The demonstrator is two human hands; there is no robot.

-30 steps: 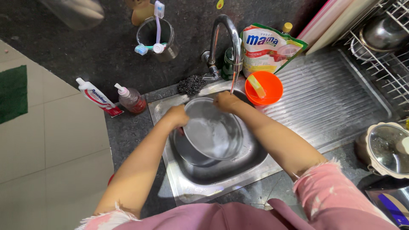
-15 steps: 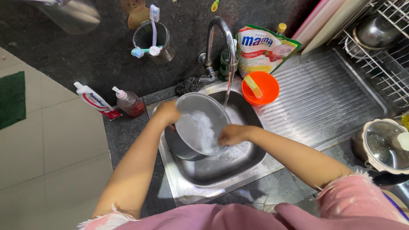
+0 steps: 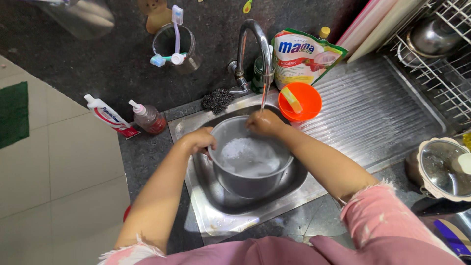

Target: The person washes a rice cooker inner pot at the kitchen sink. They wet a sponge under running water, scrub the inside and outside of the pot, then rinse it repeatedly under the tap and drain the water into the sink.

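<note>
Head view: steel pot (image 3: 255,172) between hands, left hand (image 3: 200,140) gripping rim, right hand (image 3: 265,122) closed at far rim.

A dark speckled stone bench (image 3: 98,54) fills the frame from nine to twelve o'clock. Pale square floor tiles (image 3: 54,172) lie at eight o'clock, a green mat (image 3: 12,115) at nine. Light is bright, even.

One head-worn camera looks steeply down, close over the sink (image 3: 196,206) and counter (image 3: 98,49).
</note>
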